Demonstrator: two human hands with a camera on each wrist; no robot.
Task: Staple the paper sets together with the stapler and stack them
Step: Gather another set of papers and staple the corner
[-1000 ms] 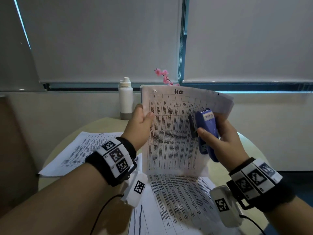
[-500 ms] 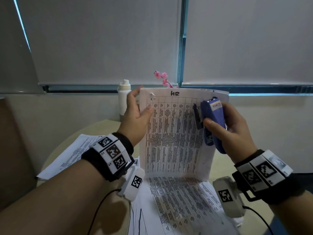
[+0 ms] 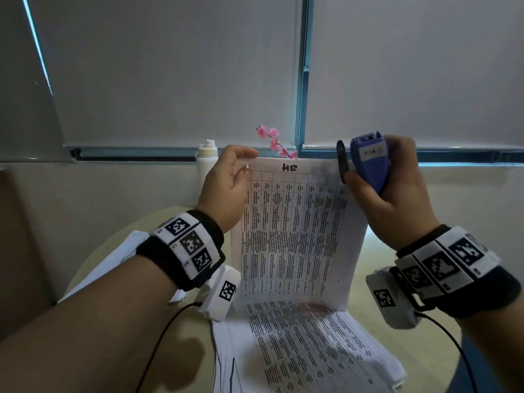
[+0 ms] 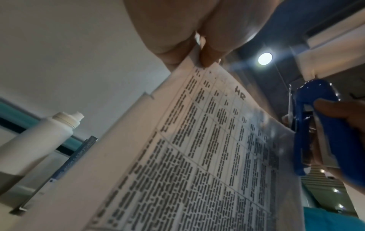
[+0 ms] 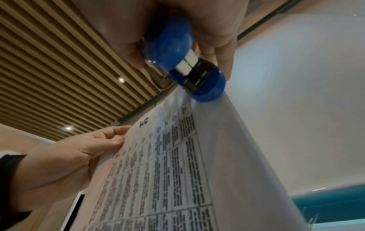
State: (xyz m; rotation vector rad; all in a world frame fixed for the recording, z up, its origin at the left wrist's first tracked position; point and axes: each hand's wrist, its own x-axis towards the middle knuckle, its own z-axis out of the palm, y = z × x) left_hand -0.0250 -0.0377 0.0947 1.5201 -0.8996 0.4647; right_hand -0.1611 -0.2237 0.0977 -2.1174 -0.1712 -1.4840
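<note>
At the near edge of the round beige table (image 3: pixel 93 262) lies a stack of printed white sheets (image 3: pixel 306 350), its far end under the upright white paper set headed "HR" (image 3: pixel 292 231). The left hand (image 3: pixel 226 188) pinches that set's top left corner between thumb and fingers, while the right hand (image 3: pixel 391 202) is wrapped round a blue stapler (image 3: pixel 368 163) at the top right corner, its mouth gaping. More printed sheets (image 3: pixel 122 251) lie at the table's left edge, and a white bottle (image 3: pixel 206 160) and pink blossoms (image 3: pixel 273 141) stand at the far edge.
</note>
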